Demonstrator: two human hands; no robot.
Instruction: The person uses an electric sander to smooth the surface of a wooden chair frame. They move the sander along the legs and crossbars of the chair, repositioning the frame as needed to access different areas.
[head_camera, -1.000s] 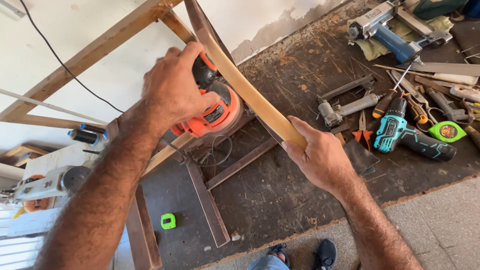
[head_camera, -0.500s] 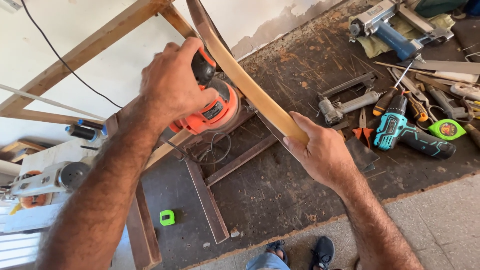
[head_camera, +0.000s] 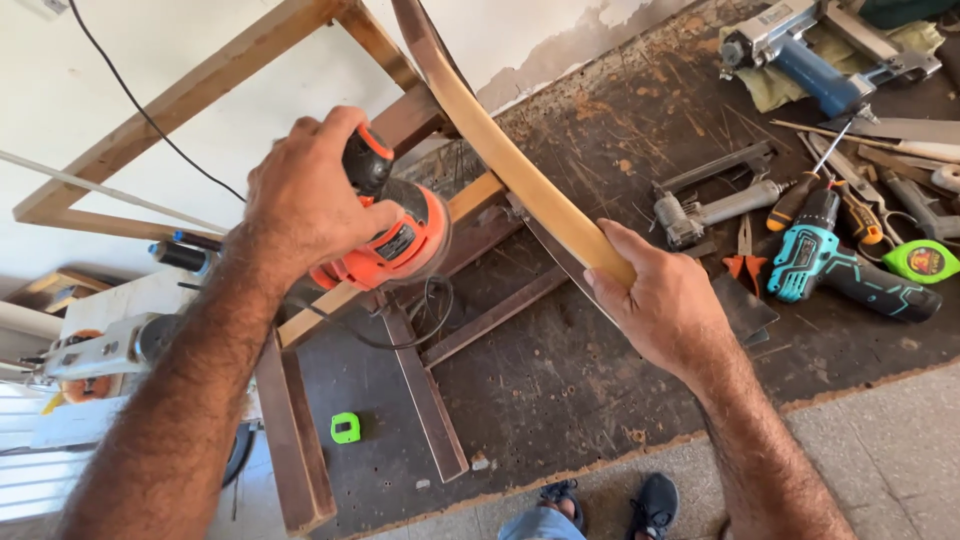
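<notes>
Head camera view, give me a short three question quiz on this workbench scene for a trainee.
1. True or false: the left hand grips an orange sander.
2. What does the right hand hold? A) curved wooden slat B) pliers C) tape measure
3. Fill in: the teal cordless drill lies on the person's ____ side of the slat.

Key:
1. True.
2. A, the curved wooden slat, gripped at its near end.
3. Right, on the dark worn board among other tools.
</notes>
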